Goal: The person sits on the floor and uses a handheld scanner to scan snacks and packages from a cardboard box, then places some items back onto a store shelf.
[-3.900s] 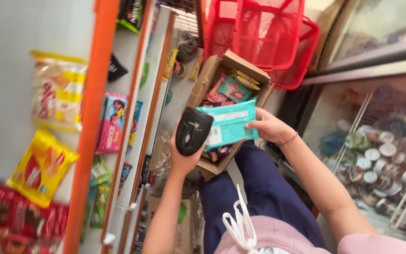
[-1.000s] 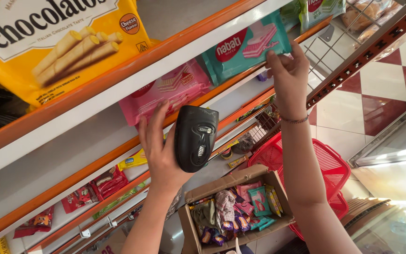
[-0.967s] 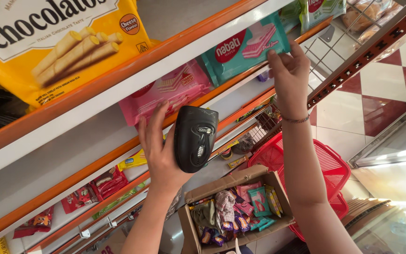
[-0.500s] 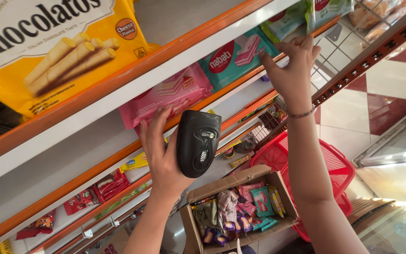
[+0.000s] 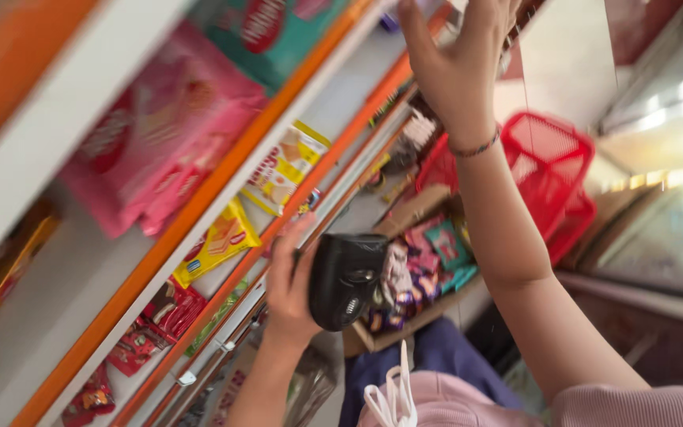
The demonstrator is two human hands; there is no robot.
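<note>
Your left hand (image 5: 290,281) grips the black barcode scanner (image 5: 345,277), rigid and likely light, best held round its body, above the cardboard box (image 5: 413,213), while your right hand (image 5: 456,55) reaches up, fingers spread, empty.

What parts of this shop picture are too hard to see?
- Right hand, head view: fingertips cut off by the top edge, so what they touch is unknown.
- Pink packs and teal pack: motion blur smears them.
- Scanner in the left hand: blurred, its far side hidden.
- Box: the scanner covers part.
</note>
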